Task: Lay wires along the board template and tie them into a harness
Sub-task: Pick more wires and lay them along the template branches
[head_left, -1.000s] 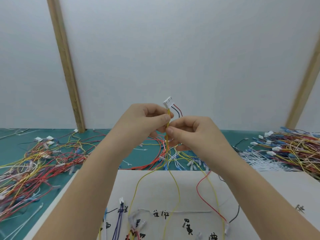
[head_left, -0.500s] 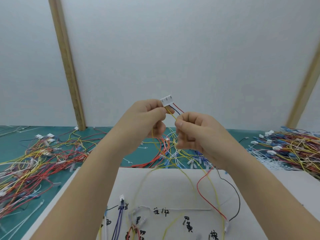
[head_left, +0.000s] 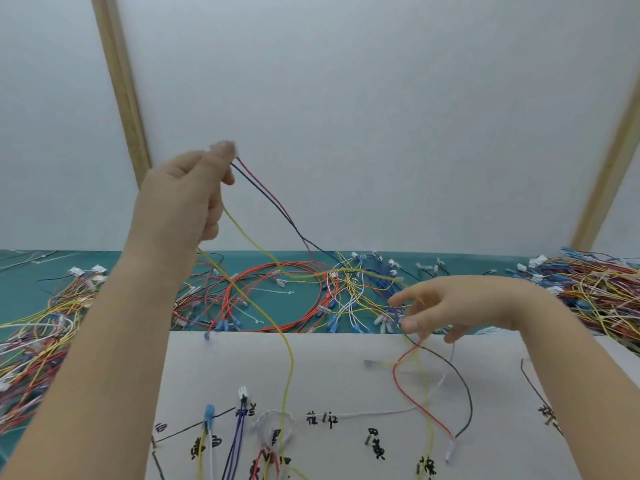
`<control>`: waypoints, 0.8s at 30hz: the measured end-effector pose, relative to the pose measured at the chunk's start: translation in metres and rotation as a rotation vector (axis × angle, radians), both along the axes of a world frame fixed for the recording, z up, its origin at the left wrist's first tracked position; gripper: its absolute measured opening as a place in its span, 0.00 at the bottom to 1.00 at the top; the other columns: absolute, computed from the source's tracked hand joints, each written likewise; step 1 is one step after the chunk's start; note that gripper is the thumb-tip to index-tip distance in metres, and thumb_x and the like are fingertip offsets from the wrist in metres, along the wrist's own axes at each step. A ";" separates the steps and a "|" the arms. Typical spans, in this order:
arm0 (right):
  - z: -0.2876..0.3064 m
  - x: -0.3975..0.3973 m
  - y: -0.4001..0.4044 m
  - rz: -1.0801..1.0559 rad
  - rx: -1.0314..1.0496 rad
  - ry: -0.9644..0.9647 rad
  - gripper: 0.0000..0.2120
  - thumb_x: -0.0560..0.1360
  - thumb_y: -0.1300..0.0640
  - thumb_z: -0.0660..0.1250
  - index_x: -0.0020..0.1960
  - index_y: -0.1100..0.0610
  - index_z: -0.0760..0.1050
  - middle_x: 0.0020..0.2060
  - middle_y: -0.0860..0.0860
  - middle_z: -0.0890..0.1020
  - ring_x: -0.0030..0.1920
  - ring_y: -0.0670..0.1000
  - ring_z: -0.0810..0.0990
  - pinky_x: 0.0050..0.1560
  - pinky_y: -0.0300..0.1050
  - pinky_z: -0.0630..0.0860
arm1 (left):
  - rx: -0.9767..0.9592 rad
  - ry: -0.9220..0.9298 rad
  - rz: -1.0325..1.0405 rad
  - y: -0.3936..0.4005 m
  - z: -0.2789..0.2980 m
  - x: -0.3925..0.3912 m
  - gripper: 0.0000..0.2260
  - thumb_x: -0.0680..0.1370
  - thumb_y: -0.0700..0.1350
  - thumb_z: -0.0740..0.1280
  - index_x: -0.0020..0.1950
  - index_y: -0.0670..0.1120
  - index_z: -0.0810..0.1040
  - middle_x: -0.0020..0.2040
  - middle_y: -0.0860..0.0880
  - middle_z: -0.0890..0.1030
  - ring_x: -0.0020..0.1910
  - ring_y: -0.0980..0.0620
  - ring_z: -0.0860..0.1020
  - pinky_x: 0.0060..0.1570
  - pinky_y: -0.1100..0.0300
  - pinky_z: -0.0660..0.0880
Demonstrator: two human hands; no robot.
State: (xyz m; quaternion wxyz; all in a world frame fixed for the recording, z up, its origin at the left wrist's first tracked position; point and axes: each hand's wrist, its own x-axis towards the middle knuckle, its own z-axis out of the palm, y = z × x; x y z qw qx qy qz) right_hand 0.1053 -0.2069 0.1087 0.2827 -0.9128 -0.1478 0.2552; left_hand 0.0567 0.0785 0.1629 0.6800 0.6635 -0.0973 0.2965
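1. Presently the left hand (head_left: 180, 199) is raised well above the table (head_left: 138, 271), fingertips pinched on a small white connector (head_left: 223, 147) (blurred). Red, dark and yellow wires (head_left: 273, 199) trail down from it toward the board.
2. The right hand (head_left: 460, 303) hovers low over the far edge of the white board template (head_left: 346, 375), fingers spread and loosely bent. Yellow and dark strands run close under the fingers; whether any is actually caught cannot be told through the blur.
3. Loose wire heaps lie left (head_left: 38, 327), centre (head_left: 284, 292) and right (head_left: 595, 292) on the green table. The lifted set passes in front of the centre heap, so snagging looks likely.
4. Judgement: the step in hand is shaking this set free and straightening it before laying it down.
5. To do it well: keep the connector pinched firmly, draw the strands through the lower hand in one smooth pull, and stop if a foreign loop rises with them.
6. Then lower the connector to its matching handwritten label (head_left: 322, 418) and let each colour follow its own drawn branch.
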 end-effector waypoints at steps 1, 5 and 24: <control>0.002 -0.001 -0.004 0.014 0.033 0.023 0.23 0.63 0.37 0.69 0.57 0.37 0.72 0.45 0.37 0.82 0.48 0.41 0.80 0.47 0.39 0.78 | 0.061 -0.017 0.022 -0.002 -0.001 0.000 0.14 0.77 0.50 0.63 0.33 0.47 0.70 0.20 0.57 0.62 0.18 0.60 0.58 0.19 0.71 0.54; 0.007 0.002 -0.009 -0.097 0.259 -0.118 0.17 0.70 0.37 0.61 0.46 0.46 0.82 0.44 0.42 0.84 0.46 0.43 0.82 0.45 0.40 0.77 | 0.057 -0.037 -0.123 -0.012 0.003 -0.004 0.12 0.69 0.56 0.65 0.31 0.51 0.78 0.30 0.55 0.75 0.23 0.59 0.69 0.22 0.68 0.64; -0.015 0.036 -0.018 -0.648 0.580 -0.774 0.02 0.79 0.58 0.59 0.50 0.54 0.70 0.45 0.49 0.75 0.31 0.49 0.79 0.32 0.42 0.74 | 0.248 -0.234 0.256 -0.004 0.007 -0.005 0.12 0.77 0.51 0.65 0.33 0.51 0.74 0.20 0.56 0.66 0.21 0.60 0.62 0.22 0.69 0.58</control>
